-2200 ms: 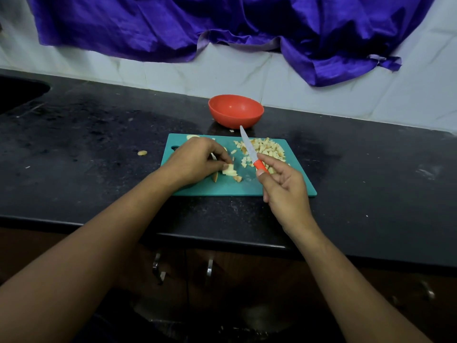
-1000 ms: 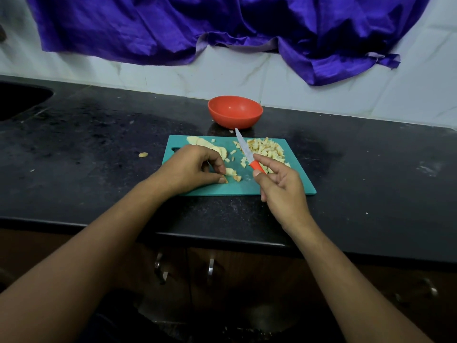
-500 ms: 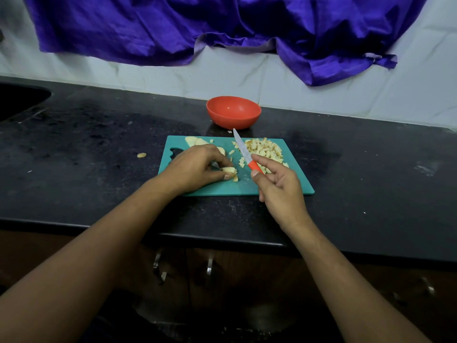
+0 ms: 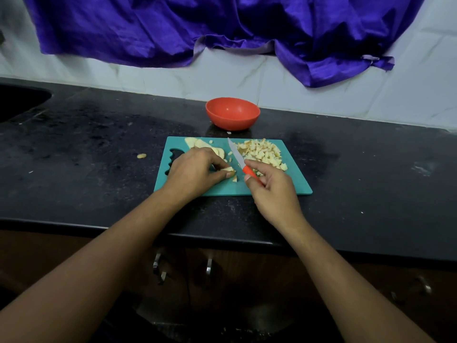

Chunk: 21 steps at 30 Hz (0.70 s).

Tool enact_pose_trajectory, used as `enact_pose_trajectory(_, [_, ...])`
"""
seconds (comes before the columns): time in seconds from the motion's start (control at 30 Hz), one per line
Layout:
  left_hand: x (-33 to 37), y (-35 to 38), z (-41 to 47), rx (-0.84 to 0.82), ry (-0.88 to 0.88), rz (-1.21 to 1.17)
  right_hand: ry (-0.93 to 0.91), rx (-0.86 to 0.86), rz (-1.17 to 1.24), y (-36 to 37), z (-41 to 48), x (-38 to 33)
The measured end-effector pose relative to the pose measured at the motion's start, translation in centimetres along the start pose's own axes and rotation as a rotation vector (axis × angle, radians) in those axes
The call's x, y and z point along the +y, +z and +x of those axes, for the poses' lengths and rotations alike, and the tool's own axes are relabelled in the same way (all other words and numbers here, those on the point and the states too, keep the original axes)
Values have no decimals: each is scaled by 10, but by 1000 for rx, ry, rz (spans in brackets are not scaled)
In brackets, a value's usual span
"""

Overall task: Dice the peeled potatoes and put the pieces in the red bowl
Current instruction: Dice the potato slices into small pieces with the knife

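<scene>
Since a second ago our left hand [image 4: 195,169] has closed on a potato piece [image 4: 227,169] at the centre of the board [image 4: 284,186]; the knife [image 4: 236,154] has hardly shifted. We pinch the piece between thumb and fingertips. Our right hand [image 4: 269,186] grips the knife by its red handle, with the blade pointing to 11 o'clock, just beside the piece. On the board the pile [image 4: 262,152] of dice lies at 2 o'clock and the slices [image 4: 197,143] at 10 o'clock. The bowl [image 4: 232,113] stands at 12 o'clock behind the board, and we see no potato in it. One bit [image 4: 141,155] lies on the counter [image 4: 99,157] at 9 o'clock. To cut well, we think, we should tuck the fingertips back, keep the piece flat and make even cuts.
</scene>
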<state>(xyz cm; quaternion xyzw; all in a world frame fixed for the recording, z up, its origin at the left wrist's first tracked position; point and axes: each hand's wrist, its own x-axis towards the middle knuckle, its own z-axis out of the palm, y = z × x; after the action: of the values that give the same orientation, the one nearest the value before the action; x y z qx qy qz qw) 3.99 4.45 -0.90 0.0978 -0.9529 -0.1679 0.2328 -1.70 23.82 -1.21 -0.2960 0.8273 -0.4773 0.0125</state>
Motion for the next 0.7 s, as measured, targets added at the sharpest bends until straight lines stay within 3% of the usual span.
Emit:
enact_pose_trajectory(0.13, [2,-2,-5,17,37,-14,-16,-15,-170,-3,-6,-7])
enact_pose_trajectory(0.7, [7,-5,-5,15,-88,-42,-101,-66,-696,1,-14,-54])
